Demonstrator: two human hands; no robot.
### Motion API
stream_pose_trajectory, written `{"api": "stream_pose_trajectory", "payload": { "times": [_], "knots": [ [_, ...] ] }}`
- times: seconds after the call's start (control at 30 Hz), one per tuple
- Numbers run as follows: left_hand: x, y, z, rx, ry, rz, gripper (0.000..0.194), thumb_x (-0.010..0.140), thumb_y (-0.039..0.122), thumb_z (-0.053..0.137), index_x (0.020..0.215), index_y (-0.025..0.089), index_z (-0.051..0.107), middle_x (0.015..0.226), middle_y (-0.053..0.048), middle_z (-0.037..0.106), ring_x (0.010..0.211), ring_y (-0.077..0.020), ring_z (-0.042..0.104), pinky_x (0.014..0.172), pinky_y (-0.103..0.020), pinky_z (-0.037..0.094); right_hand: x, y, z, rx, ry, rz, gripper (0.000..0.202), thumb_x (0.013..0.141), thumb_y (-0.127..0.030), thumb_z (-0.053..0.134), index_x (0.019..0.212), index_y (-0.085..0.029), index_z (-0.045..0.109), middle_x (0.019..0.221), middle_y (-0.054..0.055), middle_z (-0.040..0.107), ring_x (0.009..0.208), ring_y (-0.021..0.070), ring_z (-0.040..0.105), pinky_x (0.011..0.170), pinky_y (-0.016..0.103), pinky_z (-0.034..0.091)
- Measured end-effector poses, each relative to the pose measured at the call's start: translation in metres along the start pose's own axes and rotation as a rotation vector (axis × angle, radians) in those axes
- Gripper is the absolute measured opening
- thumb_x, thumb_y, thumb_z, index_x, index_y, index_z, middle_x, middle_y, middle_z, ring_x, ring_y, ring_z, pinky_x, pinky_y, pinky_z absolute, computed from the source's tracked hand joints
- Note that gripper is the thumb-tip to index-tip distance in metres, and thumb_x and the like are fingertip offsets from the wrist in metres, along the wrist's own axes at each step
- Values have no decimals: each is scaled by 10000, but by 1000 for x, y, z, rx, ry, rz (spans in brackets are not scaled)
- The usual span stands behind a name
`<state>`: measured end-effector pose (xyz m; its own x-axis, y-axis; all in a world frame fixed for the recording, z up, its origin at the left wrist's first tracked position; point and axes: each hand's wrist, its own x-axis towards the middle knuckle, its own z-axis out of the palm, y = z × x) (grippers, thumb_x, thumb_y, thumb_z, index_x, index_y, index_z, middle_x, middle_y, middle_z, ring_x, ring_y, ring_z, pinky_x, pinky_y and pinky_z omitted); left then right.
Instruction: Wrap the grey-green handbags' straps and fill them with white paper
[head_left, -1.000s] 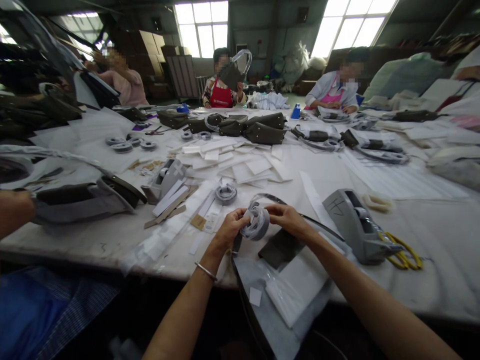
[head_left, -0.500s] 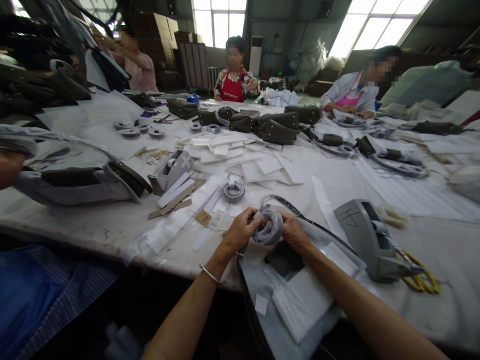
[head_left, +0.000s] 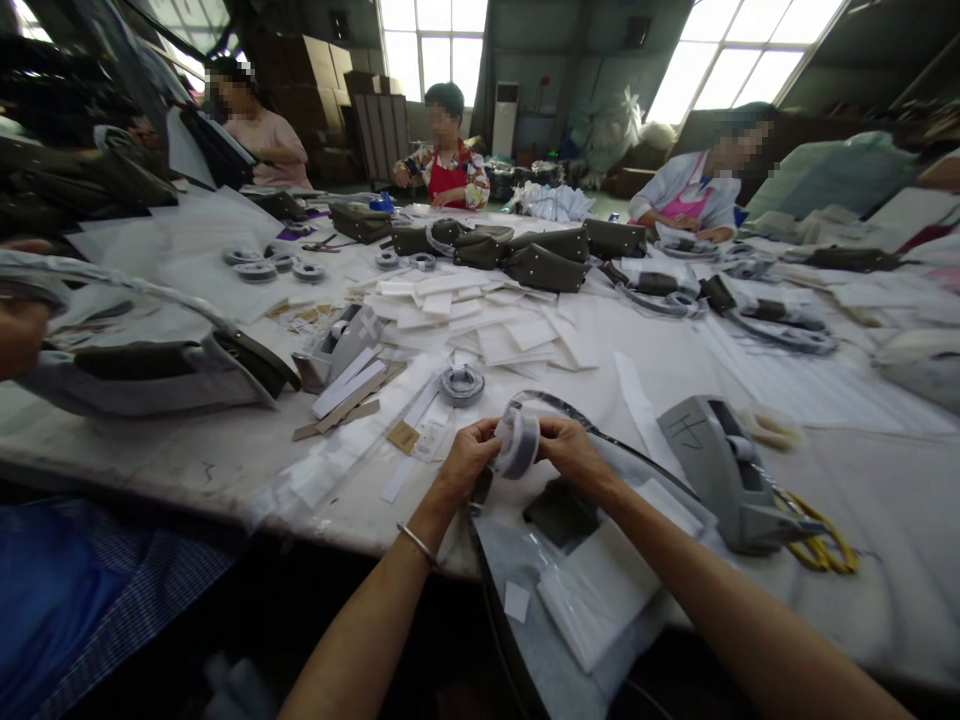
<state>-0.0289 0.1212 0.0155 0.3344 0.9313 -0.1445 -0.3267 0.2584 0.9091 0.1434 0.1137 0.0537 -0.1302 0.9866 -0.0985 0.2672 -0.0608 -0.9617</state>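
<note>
A wrapped grey coil [head_left: 525,448], left of the ink-marked tape dispenser [head_left: 701,465], is gripped by the left hand [head_left: 466,460] and right hand [head_left: 576,455]. Left of and nearer than the dispenser lies a grey-covered bag [head_left: 504,555]; yellow-handled scissors [head_left: 844,556] sit just right of the dispenser, another coil [head_left: 462,399] well to its left.

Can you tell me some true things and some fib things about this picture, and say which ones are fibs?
1. The left hand and right hand both touch one grey coil. True.
2. The bracelet is on the right wrist. False: it is on the left one.
3. A second coil lies on the table. True.
4. The black-marked dispenser is left of both hands. False: it is to their right.
5. Yellow handles lie near that dispenser. True.
</note>
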Motion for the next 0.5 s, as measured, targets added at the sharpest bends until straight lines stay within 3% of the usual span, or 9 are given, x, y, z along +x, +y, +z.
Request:
{"api": "stream_pose_trajectory", "payload": {
  "times": [0.13, 0.27, 0.33, 0.43, 0.5],
  "knots": [
    [3, -5, -5, -263, 55, -141, 350, 565, 248, 853, 837, 96, 694, 706, -51, 688, 582, -130, 614, 589, -239, 507, -15, -20, -32, 8, 101, 60, 407, 668, -492, 772, 882, -145, 762, 752, 58, 735, 677, 197, 682, 693, 322, 544],
    [6, -7, -8, -356, 79, -153, 245, 654, 234, 797, 835, 105, 693, 762, -73, 694, 648, -138, 645, 685, -276, 559, -57, -27, -105, -206, 353, 50, 427, 687, -532, 745, 952, -196, 764, 804, 77, 750, 753, 246, 700, 724, 354, 532],
    [7, -7, -10, -388, 98, -162, 181, 722, 210, 745, 867, 111, 702, 781, -78, 695, 669, -138, 651, 706, -282, 569, -83, -16, -153, -323, 519, 91, 396, 689, -518, 731, 953, -225, 765, 833, 96, 752, 791, 273, 704, 732, 380, 516],
    [8, -7, -12, -413, 117, -172, 120, 791, 173, 683, 890, 111, 706, 811, -87, 695, 707, -145, 660, 732, -290, 579, -120, 18, -224, -631, 721, 193, 282, 733, -506, 695, 896, -291, 775, 902, 132, 748, 816, 305, 685, 728, 446, 462],
    [7, -7, -13, -419, 117, -176, 109, 809, 152, 669, 902, 108, 703, 835, -93, 697, 734, -153, 667, 750, -299, 584, -139, 46, -258, -769, 845, 255, 240, 717, -536, 691, 788, -321, 769, 851, 137, 737, 750, 335, 656, 682, 484, 430]
  ]
}}
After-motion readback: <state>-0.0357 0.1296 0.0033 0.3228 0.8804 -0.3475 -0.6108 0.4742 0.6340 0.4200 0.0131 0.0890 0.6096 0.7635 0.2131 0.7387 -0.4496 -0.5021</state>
